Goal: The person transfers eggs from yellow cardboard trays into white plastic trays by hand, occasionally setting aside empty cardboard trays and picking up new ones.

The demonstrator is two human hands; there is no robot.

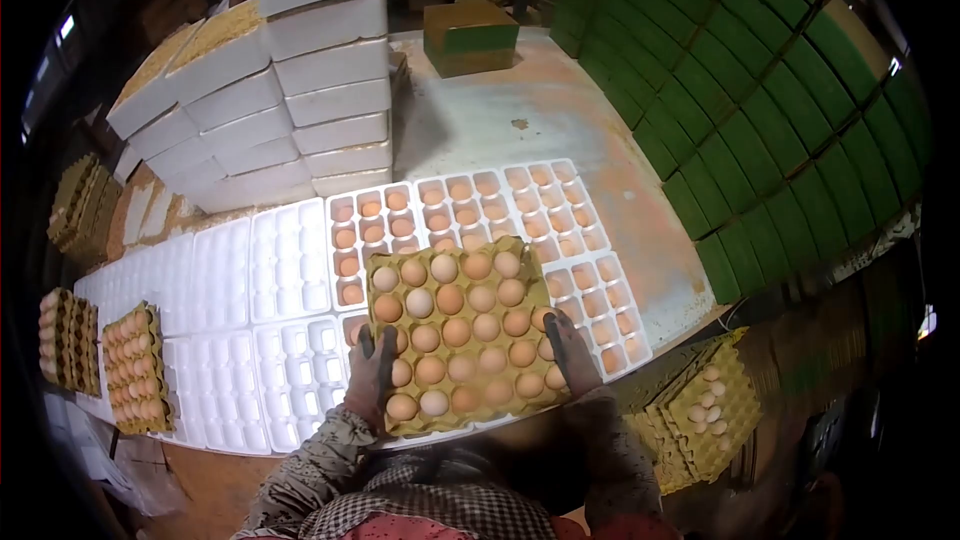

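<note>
A yellowish moulded egg tray (383, 259) full of brown and pale eggs (450, 299) is held in front of me over the near edge of the table. My left hand (371, 370) grips its left side, thumb along the rim. On the opposite side my right hand (573, 353) clasps the edge, with its other fingers partly hidden. Under and beyond the tray lie white foam egg cartons (413, 210); those at the back and right have eggs in their cells. The held tray hides part of these cartons.
More white cartons (290, 262) with bare cells extend left. Two egg-filled trays (137, 370) stand at the far left. White foam boxes (332, 67) are stacked behind, and a green wall of boxes (745, 170) rises at right. Stacked trays (735, 430) sit lower right.
</note>
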